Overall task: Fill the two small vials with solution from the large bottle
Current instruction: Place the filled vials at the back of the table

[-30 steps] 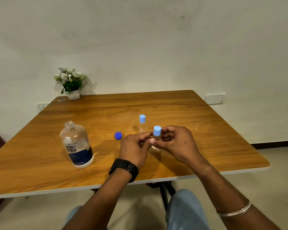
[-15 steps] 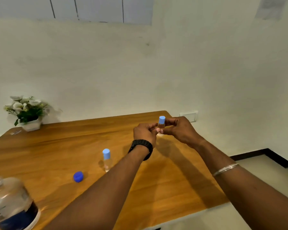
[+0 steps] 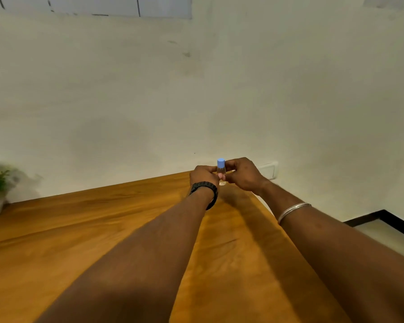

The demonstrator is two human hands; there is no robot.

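both hands, left hand (image 3: 202, 175) and right hand (image 3: 241, 174), pinch the vial (image 3: 221, 170) above the table's (image 3: 103, 229) far edge.

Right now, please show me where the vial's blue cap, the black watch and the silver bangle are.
blue cap (image 3: 221, 163), head view, on the cap's side.
black watch (image 3: 205, 185), head view, on the strap across the left wrist.
silver bangle (image 3: 292, 209), head view, on the band's middle.

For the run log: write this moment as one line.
vial: capped, held up | left hand: pinches vial | right hand: pinches vial | large bottle: out of view
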